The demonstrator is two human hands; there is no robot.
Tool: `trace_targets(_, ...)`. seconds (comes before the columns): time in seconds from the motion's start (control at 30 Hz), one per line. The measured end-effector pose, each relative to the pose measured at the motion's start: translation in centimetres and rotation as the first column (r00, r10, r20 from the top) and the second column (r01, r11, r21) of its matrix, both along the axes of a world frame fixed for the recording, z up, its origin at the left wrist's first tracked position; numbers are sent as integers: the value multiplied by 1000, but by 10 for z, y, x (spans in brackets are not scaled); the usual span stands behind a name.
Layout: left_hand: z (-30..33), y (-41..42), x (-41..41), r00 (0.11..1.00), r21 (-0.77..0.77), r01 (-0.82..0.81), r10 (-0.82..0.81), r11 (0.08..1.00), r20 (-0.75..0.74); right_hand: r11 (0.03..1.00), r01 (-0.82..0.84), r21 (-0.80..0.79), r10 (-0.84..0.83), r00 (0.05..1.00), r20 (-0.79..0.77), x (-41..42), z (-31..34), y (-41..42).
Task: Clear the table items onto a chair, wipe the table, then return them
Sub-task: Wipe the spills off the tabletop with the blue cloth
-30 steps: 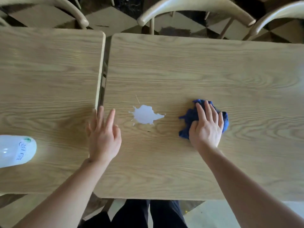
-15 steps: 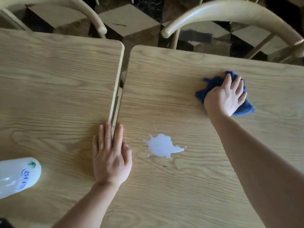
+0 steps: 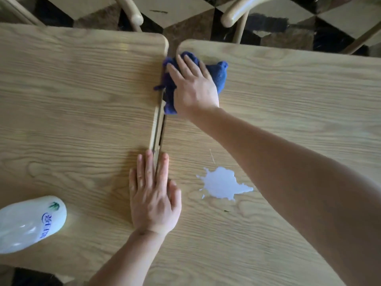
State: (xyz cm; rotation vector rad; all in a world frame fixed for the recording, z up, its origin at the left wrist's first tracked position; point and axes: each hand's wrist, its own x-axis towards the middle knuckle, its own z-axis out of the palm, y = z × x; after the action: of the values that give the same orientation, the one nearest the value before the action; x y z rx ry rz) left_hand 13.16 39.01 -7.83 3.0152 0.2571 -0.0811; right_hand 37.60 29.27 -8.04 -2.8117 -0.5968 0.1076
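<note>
Two light wooden tables stand side by side, the left table (image 3: 72,100) and the right table (image 3: 288,100), with a narrow gap between them. My right hand (image 3: 193,87) lies flat with straight fingers on a crumpled blue cloth (image 3: 219,76), pressing it onto the right table's far left corner, right at the gap. My left hand (image 3: 153,195) rests flat across the gap near the front, fingers straight, holding nothing. A white splash of liquid (image 3: 223,183) sits on the right table, just right of my left hand and under my right forearm.
A white plastic bottle (image 3: 28,222) with blue lettering lies on its side at the left table's front left. Curved wooden chair backs (image 3: 237,15) stand beyond the far edges, over a dark and tan checkered floor (image 3: 185,15).
My right hand has slid the blue cloth left along the far part of the right table to its corner at the gap. My left hand has stayed flat on the gap.
</note>
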Motion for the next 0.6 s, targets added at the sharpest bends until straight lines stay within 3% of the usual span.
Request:
trace_targets(0.1,0,1,-1,1000,-8,1,-1,1000,15,913,-403,-64,406,913,35,-11,-2,-50)
trace_targets(0.17,0,2,-1,1000,-10,-11,11,1000,12,844,-524,-116,528,849,4,-9,0,-89)
trace_targets(0.2,1,1,-1,1000,-10,-11,11,1000,7,853,-508,-119,514,858,17,-8,0,-108)
trace_targets(0.27,2,2,-1,1000,-16,-14,14,1000,-2,937,-328,-117,336,940,57,-10,0,-147)
trace_targets(0.37,1,2,0,1000,-16,-12,12,1000,-12,981,137,-135,-129,989,65,-36,4,-197)
trace_targets(0.43,1,2,-1,1000,-21,-16,15,1000,-5,888,441,-131,-439,898,46,-55,8,-204)
trace_targets(0.5,1,1,-1,1000,-29,-19,19,999,-12,700,708,-91,-710,704,14,-66,9,-184)
trace_targets(0.57,3,1,-2,999,-41,-21,20,999,-31,518,854,-52,-855,517,-36,-73,9,-151)
trace_targets(0.6,4,1,-2,999,-47,-22,20,999,-35,475,879,-38,-879,473,-58,-77,8,-132)
